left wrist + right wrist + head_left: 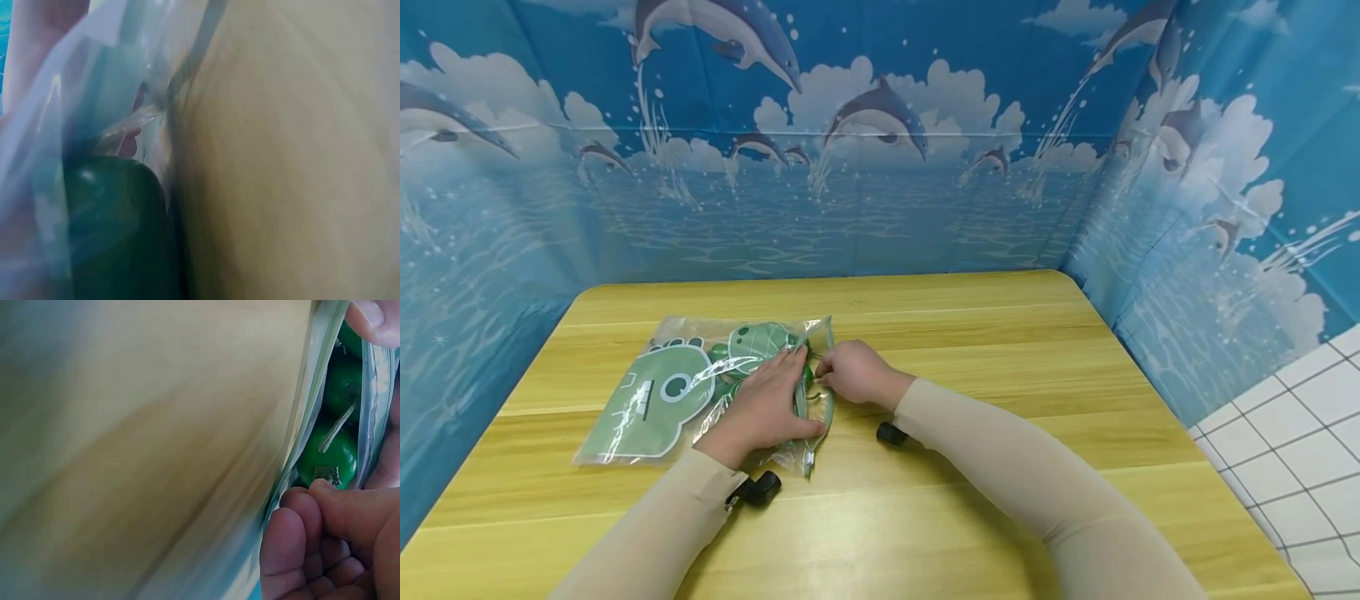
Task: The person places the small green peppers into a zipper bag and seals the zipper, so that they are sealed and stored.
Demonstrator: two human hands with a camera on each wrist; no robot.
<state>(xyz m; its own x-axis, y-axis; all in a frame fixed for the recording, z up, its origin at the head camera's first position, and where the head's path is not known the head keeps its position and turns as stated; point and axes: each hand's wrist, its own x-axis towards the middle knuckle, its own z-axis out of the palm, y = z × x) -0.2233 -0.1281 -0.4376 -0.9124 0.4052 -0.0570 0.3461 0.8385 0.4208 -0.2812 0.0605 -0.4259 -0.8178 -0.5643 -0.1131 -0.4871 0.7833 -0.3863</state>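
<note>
A clear zip bag [658, 333] with a green cartoon animal print lies flat on the table, its zip edge toward the right. Glossy green rounded fruits [342, 450] with stems fill the part near its parted mouth. My left hand [769, 400] rests on the bag beside the zip edge, fingers straight and thumb spread. In the left wrist view a dark green fruit [119, 225] shows behind the plastic. At the mouth my right hand [856, 372] has curled fingers; thumb and forefinger pinch right at the short stem of the nearest fruit.
The bag rests on a yellow wood-grain table [955, 333]. A blue curtain [865, 217] printed with dolphins stands around its back and sides. White tiles [1300, 442] show beyond the right edge. Each wrist wears a small black camera [760, 489].
</note>
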